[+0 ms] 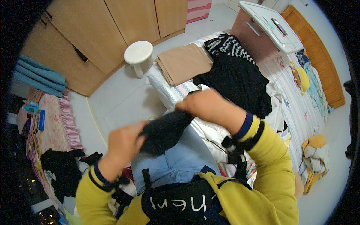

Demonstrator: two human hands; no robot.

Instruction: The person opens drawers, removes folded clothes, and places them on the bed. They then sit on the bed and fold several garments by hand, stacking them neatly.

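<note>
Between my two hands a small black cloth piece (166,132) is stretched above my lap, blurred by motion; I cannot tell which garment it is. My left hand (123,146) grips its left end. The other end is in my right hand (206,102), higher and further out. Below the cloth are my legs in light blue jeans (180,157). Just beyond my right hand, a black garment (233,81) lies spread on the bed (292,112). Folded beige cloth (184,63) rests at the bed's edge, beside a black-and-white patterned garment (227,45). White cloth (211,135) lies by my right thigh.
A lidded storage box (253,36) stands on the bed with a dark device (279,26) on top. Near the wooden wardrobe (135,17) is a white stool (138,53). Crumpled clothes (315,160) lie at right. Dark clothing (60,171) lies at left, by a pink-frilled cover (69,121).
</note>
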